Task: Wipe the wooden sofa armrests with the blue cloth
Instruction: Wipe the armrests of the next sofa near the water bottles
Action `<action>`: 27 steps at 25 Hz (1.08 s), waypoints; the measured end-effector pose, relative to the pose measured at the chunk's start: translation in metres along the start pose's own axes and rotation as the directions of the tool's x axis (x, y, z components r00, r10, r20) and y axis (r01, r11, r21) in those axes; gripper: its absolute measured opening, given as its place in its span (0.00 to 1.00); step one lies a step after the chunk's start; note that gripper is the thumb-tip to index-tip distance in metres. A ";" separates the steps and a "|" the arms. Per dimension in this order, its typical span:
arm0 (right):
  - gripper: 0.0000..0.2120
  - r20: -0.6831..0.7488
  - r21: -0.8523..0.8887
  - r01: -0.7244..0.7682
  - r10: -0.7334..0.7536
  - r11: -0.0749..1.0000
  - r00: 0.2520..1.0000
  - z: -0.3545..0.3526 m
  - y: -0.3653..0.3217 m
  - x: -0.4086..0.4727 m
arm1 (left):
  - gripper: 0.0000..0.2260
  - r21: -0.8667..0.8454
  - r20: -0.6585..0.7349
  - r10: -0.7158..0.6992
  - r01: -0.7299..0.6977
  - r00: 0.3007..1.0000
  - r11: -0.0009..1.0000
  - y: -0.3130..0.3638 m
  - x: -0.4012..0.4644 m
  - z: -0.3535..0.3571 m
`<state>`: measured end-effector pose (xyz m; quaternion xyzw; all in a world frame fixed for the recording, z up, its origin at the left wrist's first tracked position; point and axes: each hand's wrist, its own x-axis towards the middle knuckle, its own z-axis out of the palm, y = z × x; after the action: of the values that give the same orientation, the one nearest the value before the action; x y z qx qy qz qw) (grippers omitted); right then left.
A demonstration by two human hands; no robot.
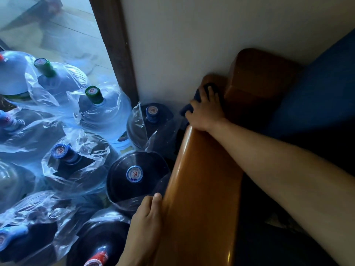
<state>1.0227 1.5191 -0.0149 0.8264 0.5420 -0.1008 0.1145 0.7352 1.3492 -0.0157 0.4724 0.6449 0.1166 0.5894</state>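
Note:
A glossy brown wooden armrest [199, 189] runs from the bottom centre up toward the wall. At its far end my right hand [206, 112] presses the dark blue cloth [197, 95] onto the wood; only the cloth's edges show past my fingers. My left hand [148, 219] rests against the armrest's near left edge, fingers curled on the wood and holding nothing else. The wooden corner of the sofa back [257, 73] rises just right of the cloth.
Several large water bottles [134, 175] wrapped in clear plastic crowd the floor left of the armrest. A white wall [192, 35] and a dark door frame [115, 45] stand behind. The blue sofa cushion [317, 96] lies on the right.

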 end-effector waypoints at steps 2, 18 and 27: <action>0.30 0.040 -0.005 -0.124 0.124 0.992 0.991 -0.013 -0.003 0.032 | 0.18 0.008 -0.001 0.007 -0.007 1.000 1.000 -0.004 -0.002 0.001; 0.24 -0.195 0.089 0.658 -0.634 0.748 0.748 0.088 -0.009 -0.295 | 0.11 0.023 -0.008 0.007 -0.007 1.000 1.000 -0.001 -0.027 -0.016; 0.32 -0.106 0.494 -0.203 0.290 0.845 0.951 0.077 0.025 -0.222 | 0.19 0.297 0.098 0.139 -0.162 0.985 0.941 -0.008 -0.050 -0.004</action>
<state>0.9557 1.2930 -0.0221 0.8974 0.3973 -0.1418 -0.1291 0.7209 1.3095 0.0126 0.6095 0.5943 0.0429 0.5230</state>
